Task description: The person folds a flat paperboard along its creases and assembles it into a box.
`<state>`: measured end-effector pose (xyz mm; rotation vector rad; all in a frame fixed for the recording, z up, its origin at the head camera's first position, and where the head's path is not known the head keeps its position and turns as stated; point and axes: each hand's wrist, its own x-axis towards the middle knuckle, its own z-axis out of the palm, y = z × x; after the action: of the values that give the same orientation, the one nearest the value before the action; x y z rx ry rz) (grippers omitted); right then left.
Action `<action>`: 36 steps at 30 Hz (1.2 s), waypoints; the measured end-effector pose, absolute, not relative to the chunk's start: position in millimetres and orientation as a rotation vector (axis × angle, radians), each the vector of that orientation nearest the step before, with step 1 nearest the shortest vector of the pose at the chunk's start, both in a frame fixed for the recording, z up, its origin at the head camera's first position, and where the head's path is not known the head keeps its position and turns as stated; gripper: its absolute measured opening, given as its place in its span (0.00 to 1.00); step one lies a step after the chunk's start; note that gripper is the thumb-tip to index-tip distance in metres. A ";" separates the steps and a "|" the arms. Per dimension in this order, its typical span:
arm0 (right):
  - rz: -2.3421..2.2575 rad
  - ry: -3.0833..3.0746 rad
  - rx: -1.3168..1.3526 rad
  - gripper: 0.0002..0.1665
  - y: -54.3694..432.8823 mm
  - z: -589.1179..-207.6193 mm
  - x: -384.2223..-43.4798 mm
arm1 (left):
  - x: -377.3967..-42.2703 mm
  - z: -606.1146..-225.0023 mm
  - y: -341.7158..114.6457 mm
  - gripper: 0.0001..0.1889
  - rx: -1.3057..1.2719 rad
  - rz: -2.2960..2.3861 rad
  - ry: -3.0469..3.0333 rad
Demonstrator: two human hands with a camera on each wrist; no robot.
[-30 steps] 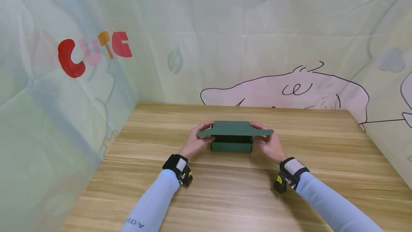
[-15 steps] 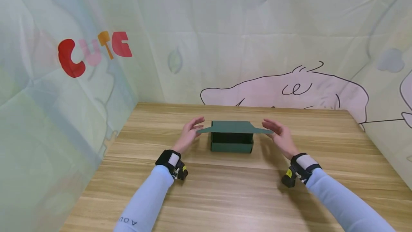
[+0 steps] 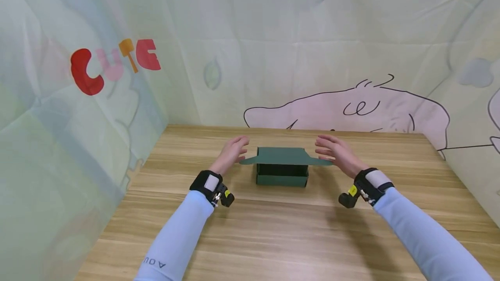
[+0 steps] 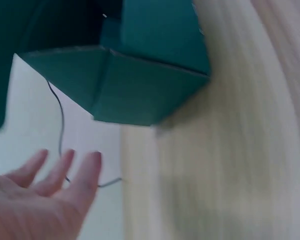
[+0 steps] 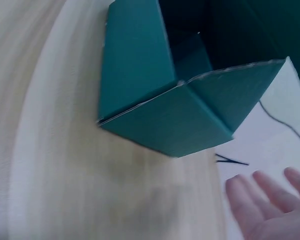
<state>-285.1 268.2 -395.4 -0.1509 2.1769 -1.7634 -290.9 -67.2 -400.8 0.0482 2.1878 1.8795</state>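
A small dark green cardboard box [image 3: 282, 180] stands on the table, its lid [image 3: 283, 155] partly raised and its side flaps spread out left and right. Through the front gap the inside looks dark. My left hand [image 3: 231, 153] hovers just left of the box, fingers extended and holding nothing. To the right, my right hand [image 3: 337, 153] is raised beside the lid's flap, its fingers also extended. Both wrist views show the green box's side walls [image 4: 135, 90] with the fingers apart from them. In the right wrist view the box [image 5: 160, 120] has folded, slightly worn edges.
The wooden table [image 3: 273, 233] stretches around the box on every side. A printed cloth backdrop [image 3: 273, 47] hangs behind the table and along its left and right sides. Each wrist carries a black strap with a small camera.
Both hands have let go of the box's sides and moved outward, then risen a little beside the lid. The box stays in place with its lid partly raised.
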 end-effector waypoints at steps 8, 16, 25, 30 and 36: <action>-1.392 2.284 -0.162 0.55 259.4 -386.1 -288.6 | -284.9 -387.0 -54.9 0.39 0.095 1.547 2.341; -1.332 2.246 -0.217 0.53 253.3 -385.7 -286.8 | -283.4 -389.5 -51.3 0.42 0.096 1.427 2.315; -1.297 2.224 -0.199 0.57 248.9 -390.1 -286.3 | -283.6 -395.1 -47.7 0.35 0.079 1.423 2.288; -1.265 2.243 -0.204 0.56 248.0 -392.0 -286.3 | -283.2 -396.4 -47.4 0.32 0.094 1.420 2.279; -1.144 2.336 -0.232 0.56 248.4 -394.8 -286.9 | -281.9 -398.4 -47.4 0.33 0.129 1.388 2.308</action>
<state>-286.9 248.4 -394.8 -0.2323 2.3355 -1.1444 -281.9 -47.4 -398.4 0.1291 2.3082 1.3884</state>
